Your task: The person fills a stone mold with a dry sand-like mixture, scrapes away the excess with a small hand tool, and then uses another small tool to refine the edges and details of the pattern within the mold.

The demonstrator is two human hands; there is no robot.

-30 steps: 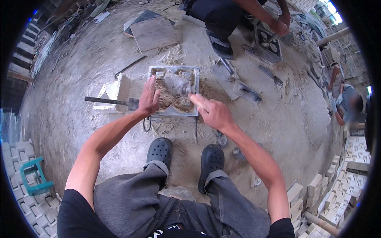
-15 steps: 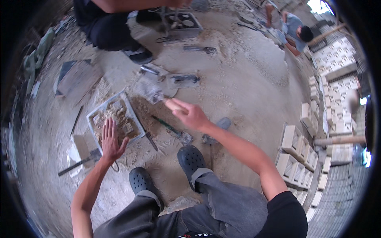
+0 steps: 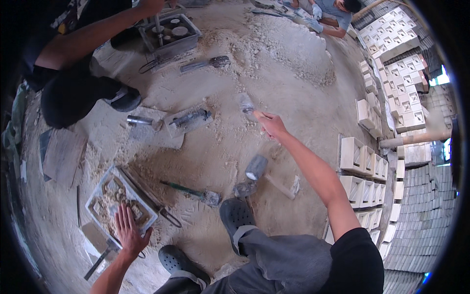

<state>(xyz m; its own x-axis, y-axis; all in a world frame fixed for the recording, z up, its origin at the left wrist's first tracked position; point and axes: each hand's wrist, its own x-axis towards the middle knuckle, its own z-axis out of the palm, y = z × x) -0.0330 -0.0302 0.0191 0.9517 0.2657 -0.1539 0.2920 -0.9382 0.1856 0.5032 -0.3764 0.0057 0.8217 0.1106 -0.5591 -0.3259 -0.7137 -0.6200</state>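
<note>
My right hand (image 3: 270,125) is stretched out ahead, its fingers wrapped round the wooden handle of a trowel (image 3: 246,104). The pale, dusty blade points away from me, over the floor. My left hand (image 3: 129,230) lies flat with fingers stretched, palm down on the sandy mix inside a rectangular mould box (image 3: 100,184). Lumpy crumbs and several paler raised shapes show in the box round the hand. A metal bar with a looped end (image 3: 170,218) lies along the box's right side. On the floor between my hands rests a green-handled tool (image 3: 191,192) with a dusty head.
A grey mallet-like block (image 3: 256,167) lies ahead of my right shoe. Farther off are a plastering float (image 3: 190,119), a flat tool (image 3: 205,63) and a heap of powder (image 3: 298,51). Pale hollow blocks (image 3: 363,158) line the right. Two people work nearby, one beside another mould (image 3: 178,48).
My right hand has carried the trowel farther ahead and to the right. My left hand stays flat on the mix. The view has shifted, sliding the box lower and leftward.
</note>
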